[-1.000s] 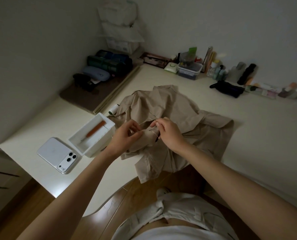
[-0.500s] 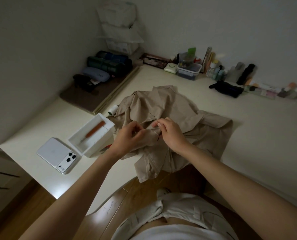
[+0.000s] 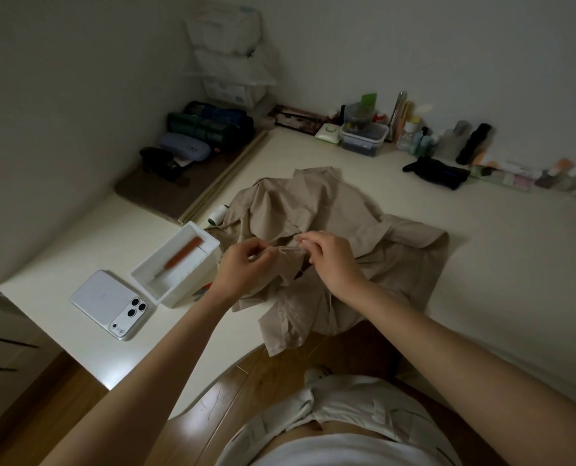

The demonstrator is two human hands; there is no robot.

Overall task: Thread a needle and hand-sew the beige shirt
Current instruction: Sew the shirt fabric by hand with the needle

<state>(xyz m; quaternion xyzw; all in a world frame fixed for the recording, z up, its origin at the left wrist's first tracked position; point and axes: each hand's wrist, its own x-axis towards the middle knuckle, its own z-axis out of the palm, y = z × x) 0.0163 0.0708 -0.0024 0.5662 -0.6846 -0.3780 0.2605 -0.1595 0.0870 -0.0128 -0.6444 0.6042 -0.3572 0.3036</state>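
Phone, white, lens side up, near the table's front edge at left. White tray just beside it, holding an orange-handled tool. White thread spool behind the tray, against the shirt. Beige shirt crumpled mid-table, one flap hanging over the near edge. Left hand: fingers curled, gripping a raised fold of the shirt. Right hand: fingertips pinching pale thread at the same fold, just beside the left fingertips; needle too small to make out. Both forearms extended, wrists above the shirt. Black pouch and lidded container by the far wall.
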